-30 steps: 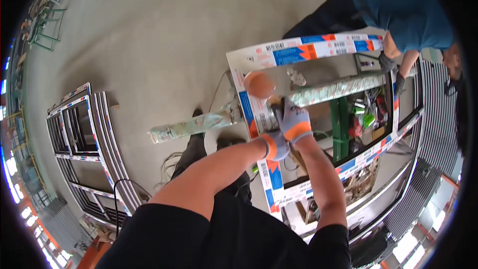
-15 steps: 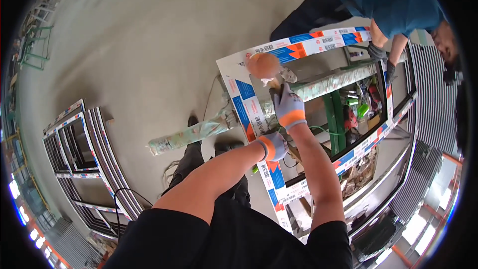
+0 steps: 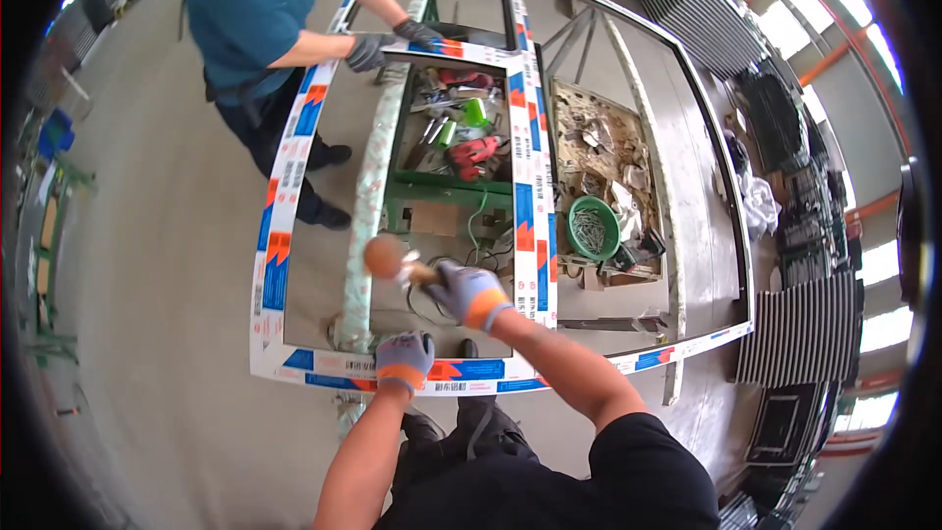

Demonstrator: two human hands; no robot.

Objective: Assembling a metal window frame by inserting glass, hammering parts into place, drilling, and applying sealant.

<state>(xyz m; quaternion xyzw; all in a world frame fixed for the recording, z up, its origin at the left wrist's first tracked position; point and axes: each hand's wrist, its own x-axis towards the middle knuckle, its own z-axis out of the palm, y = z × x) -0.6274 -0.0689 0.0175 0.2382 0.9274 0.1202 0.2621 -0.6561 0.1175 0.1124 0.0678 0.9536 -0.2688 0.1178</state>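
When I read the head view, the right hand (image 3: 471, 296) is closed around the handle of a mallet (image 3: 386, 257), its fingers wrapped about the grip. The mallet's round brown end points to the left of that hand and overlaps the wrapped beam (image 3: 376, 172) from this angle; I cannot tell whether the two touch. I see the mallet above the opening of the taped frame (image 3: 277, 245), apart from the frame's near bar.

The left hand (image 3: 404, 357) rests on that near bar, close to the wrapped beam. Its fingers are bent toward the inner edge; because the fingertips are hidden, I cannot tell how far this hand is closed or how firmly it grips. Both hands wear grey gloves with orange cuffs.

I locate the frame across the wrapped beam, its bars faced with white, blue and orange tape. On the far side, a co-worker (image 3: 257, 15) in a teal shirt has both dark gloves (image 3: 368, 52) at the frame's crossbar. Below the far opening lies a red tool (image 3: 475, 150), near a bright green object (image 3: 476, 113). Right of the central bar, a green bowl (image 3: 613, 236) contains small metal pieces (image 3: 589, 231).
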